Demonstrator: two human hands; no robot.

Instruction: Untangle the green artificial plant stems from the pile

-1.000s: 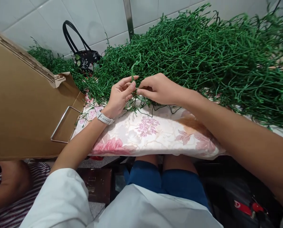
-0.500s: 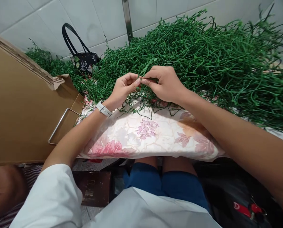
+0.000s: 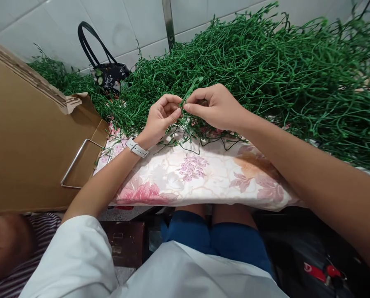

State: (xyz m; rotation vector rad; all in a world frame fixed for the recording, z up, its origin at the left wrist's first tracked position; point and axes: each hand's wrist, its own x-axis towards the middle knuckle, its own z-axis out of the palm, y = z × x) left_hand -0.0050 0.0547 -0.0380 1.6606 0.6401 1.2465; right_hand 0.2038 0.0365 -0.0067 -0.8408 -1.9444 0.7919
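head view | left hand (image 3: 163, 116) pinches a green sprig (image 3: 191, 87) with thumb and finger | right hand (image 3: 218, 106) pinches it too, just beside | sprig is in front of the green heap (image 3: 259, 66), above the flowered cloth (image 3: 192, 186)

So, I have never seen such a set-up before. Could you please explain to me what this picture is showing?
There is no machine: a camera worn on a person's head looks forward and down at two bare hands. The left hand and right hand meet at the fingertips, holding a slender green sprig. Behind them, a big heap of green stems lies on a flowered cloth. A dark handbag sits among the stems, and cardboard stands at the left.
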